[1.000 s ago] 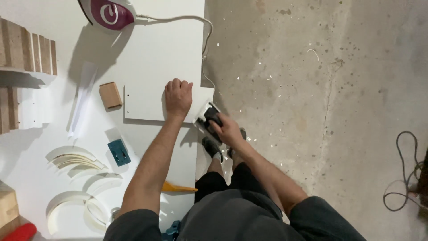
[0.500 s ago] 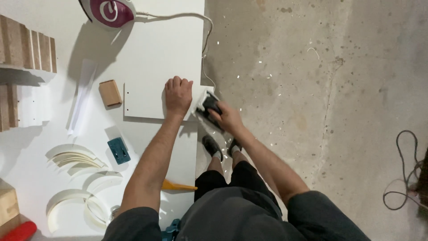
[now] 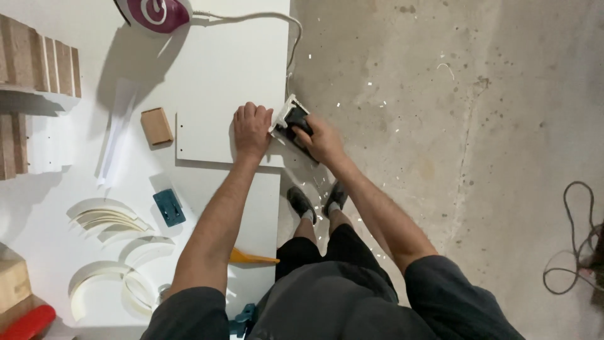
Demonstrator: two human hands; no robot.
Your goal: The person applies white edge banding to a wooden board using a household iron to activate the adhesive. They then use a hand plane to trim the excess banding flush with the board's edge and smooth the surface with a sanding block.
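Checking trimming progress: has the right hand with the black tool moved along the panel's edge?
Yes. The right hand has slid the black tool up the white panel edge, level with the left hand.

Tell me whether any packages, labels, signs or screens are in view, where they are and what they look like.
Clothes iron, top edge of the white table: maroon body carrying a white swirl mark, the only label-like marking visible.
No packages, signs or screens show; the black-and-white tool under the right hand shows no readable label.
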